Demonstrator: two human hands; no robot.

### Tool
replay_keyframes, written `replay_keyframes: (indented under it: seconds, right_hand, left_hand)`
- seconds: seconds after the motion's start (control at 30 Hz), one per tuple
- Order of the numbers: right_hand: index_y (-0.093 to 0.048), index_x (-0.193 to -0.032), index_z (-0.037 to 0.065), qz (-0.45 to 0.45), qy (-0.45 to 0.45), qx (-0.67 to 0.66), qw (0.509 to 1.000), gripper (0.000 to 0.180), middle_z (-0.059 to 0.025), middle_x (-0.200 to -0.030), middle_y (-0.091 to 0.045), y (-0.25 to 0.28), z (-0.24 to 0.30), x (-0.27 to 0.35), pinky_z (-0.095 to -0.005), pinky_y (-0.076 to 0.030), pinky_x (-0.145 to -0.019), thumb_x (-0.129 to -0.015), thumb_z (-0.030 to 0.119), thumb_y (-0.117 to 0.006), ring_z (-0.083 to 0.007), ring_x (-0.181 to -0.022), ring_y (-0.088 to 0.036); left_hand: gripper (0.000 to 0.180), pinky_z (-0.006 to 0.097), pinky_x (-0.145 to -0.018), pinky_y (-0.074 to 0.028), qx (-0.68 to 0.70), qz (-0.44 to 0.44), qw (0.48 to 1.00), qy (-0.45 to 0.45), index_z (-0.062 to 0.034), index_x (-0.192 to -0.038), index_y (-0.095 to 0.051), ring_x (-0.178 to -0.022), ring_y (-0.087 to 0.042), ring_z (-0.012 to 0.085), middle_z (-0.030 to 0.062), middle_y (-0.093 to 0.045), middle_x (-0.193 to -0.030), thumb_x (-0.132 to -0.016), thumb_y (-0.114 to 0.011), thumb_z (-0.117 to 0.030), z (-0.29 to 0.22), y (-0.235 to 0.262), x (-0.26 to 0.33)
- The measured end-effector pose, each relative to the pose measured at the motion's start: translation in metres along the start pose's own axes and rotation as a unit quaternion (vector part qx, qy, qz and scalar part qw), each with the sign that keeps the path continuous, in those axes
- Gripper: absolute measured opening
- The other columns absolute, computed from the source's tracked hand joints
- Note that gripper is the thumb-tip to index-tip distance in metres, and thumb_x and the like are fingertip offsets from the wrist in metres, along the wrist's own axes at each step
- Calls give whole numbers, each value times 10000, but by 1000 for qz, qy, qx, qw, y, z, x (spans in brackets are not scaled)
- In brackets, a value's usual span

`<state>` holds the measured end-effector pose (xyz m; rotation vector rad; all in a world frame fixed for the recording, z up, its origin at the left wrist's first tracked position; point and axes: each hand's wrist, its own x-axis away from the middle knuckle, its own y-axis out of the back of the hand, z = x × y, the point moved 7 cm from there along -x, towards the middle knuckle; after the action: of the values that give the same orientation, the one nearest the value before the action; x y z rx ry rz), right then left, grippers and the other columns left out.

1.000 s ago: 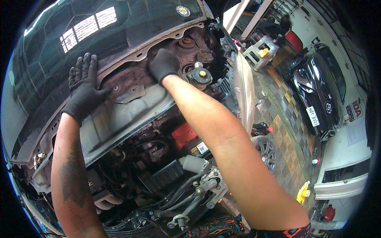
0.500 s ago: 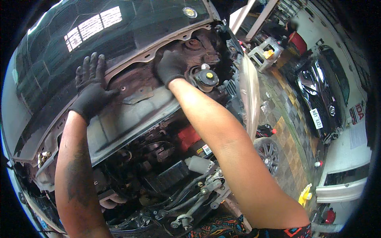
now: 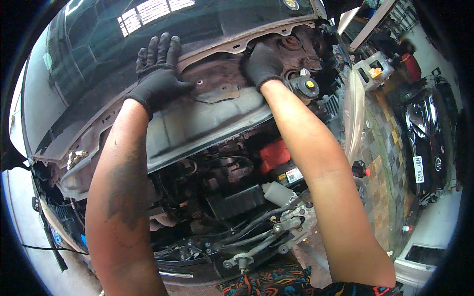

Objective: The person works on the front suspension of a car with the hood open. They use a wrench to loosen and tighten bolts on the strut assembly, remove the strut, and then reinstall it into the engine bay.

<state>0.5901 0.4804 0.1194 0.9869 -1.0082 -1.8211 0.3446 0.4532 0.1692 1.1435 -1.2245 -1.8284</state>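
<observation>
My left hand (image 3: 159,76), in a black glove, lies flat with its fingers spread on the lower edge of the windshield (image 3: 224,22). Its thumb points right, over the rusty cowl recess (image 3: 217,79). My right hand (image 3: 264,65), gloved alike, is closed and reaches into that recess at the foot of the glass. Its fingertips are hidden, so whatever they grip does not show. Just right of it stands a reservoir (image 3: 307,86) with a black cap and yellow centre. A grey metal cowl panel (image 3: 207,121) runs below both hands.
A wiper linkage (image 3: 256,250) lies across the front of the engine bay. Behind it are a red-topped battery (image 3: 274,155) and a pale plastic bottle (image 3: 279,193). A headlight (image 3: 354,113) borders the right side. Beyond are a grey step stool (image 3: 371,73), a dark car (image 3: 429,143) and a person (image 3: 407,59).
My view has shifted, so the car and both hands appear farther right and higher. The left hand stays spread on the glass, and the right hand remains in the recess.
</observation>
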Motion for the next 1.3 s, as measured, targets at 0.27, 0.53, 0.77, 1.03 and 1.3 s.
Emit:
replay_keyframes:
  seconds: [0.27, 0.53, 0.77, 1.03, 1.3]
  right_hand:
    - [-701, -978, 74, 28, 7, 1, 1000, 314, -226, -1077, -642, 2, -4, -4, -463, -505, -830, -844, 286, -512, -365, -1023, -627]
    - [-671, -1018, 64, 20, -12, 10, 1000, 301, -195, -1097, -646, -1, -1, 0, -482, -495, -849, -850, 259, -516, -357, -1028, -627]
    - [-701, -984, 78, 31, 13, 29, 999, 285, -190, -1078, -657, 1, 7, -2, -459, -507, -829, -834, 231, -514, -341, -1026, -633]
    - [-686, -1010, 75, 47, 8, 35, 998, 332, -214, -1067, -649, -11, -4, -7, -454, -497, -839, -842, 313, -528, -368, -1014, -626]
    - [-670, -1018, 59, 22, 4, 2, 1000, 403, -218, -1051, -648, -4, -8, -5, -459, -489, -841, -844, 399, -539, -373, -1005, -621]
  left_hand:
    - [1104, 469, -1139, 59, 5, 24, 1000, 7, -128, -1510, -106, -1455, 23, 302, 134, -49, -1573, -691, -610, -671, -3, -3, -3]
    - [1123, 457, -1142, 41, 20, 48, 999, 10, -114, -1510, -71, -1454, 33, 311, 159, -28, -1569, -688, -656, -608, -1, 0, -1]
    - [1095, 456, -1143, 36, 18, 56, 998, 16, -118, -1511, -69, -1453, 33, 316, 156, -22, -1570, -708, -658, -575, 1, 3, 2]
    - [1100, 465, -1142, 39, 23, 42, 999, 10, -121, -1511, -64, -1452, 39, 322, 155, -23, -1570, -706, -665, -568, -3, -1, -2]
    - [1115, 475, -1140, 63, 27, 30, 999, 7, -113, -1508, -102, -1454, 17, 312, 142, -50, -1571, -683, -647, -627, 1, -1, -2]
